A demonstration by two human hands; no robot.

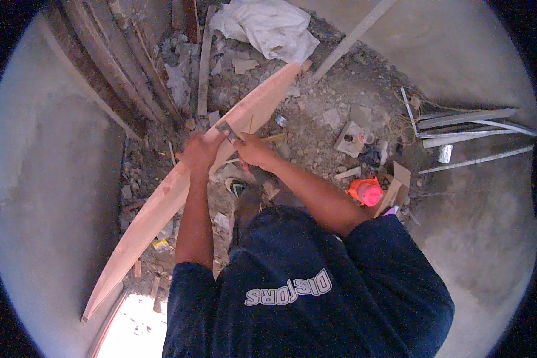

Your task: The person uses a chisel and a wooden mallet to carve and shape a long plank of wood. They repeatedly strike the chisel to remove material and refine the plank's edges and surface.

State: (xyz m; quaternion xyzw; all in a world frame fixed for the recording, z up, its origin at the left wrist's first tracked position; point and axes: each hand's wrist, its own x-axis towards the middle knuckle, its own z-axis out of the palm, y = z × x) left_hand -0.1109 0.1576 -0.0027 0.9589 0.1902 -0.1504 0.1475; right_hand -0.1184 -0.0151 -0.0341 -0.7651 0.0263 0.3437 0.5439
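A long reddish wooden board runs slantwise from the lower left to the upper middle. On it, a small dark flat metal piece lies between my hands; its exact kind is unclear. My left hand rests over the board, its fingers closed around the near end of that piece. Opposite it, my right hand pinches the piece's other side at the board's right edge. Below the right hand something reddish shows, too small to make out. A thin stick or nail stands out against the board just beyond.
Rubble covers the ground. Old timber beams lean at upper left, near a white sack. To the right are an orange-pink container, a cardboard piece and metal strips by the wall. My shoe stands below the board.
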